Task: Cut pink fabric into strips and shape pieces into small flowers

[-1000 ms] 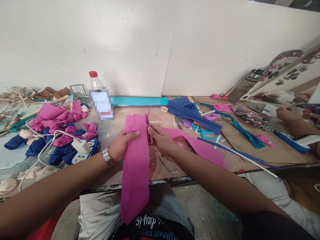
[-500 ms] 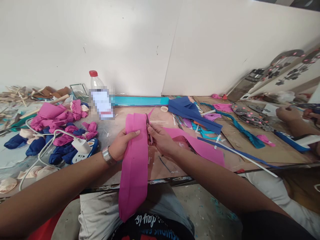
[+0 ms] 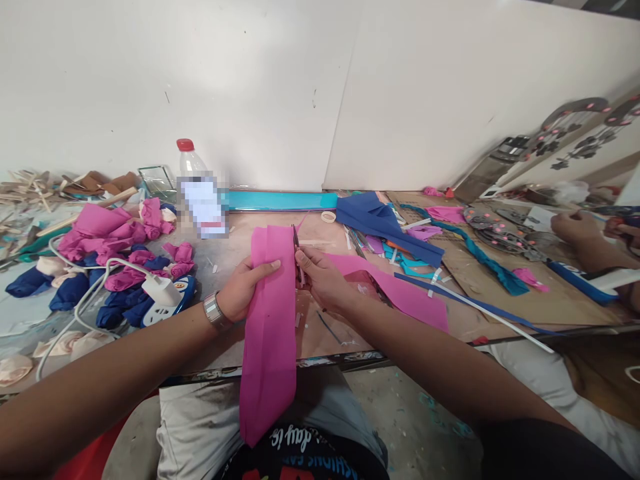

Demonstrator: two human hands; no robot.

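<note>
A long strip of pink fabric point(image 3: 270, 347) hangs over the table edge toward my lap. My left hand point(image 3: 245, 287) pinches it along its left side, thumb on top. In my right hand point(image 3: 320, 277) is a pair of scissors point(image 3: 296, 239), its blades upright at the strip's right edge; the fingers cover most of the handles. Another length of pink fabric point(image 3: 415, 300) lies behind and to the right of my right wrist.
Left are pink and blue fabric bundles point(image 3: 100, 230), a power strip point(image 3: 173, 303) with a white charger, and a bottle point(image 3: 187, 157) behind a phone point(image 3: 205, 210). Navy fabric point(image 3: 385, 223), scraps and a white stick point(image 3: 485, 308) lie right. A co-worker's hand point(image 3: 575, 227) is far right.
Both hands keep almost the same place on the strip and scissors. The strip's lower end has swung very slightly to the right. The view has shifted a little.
</note>
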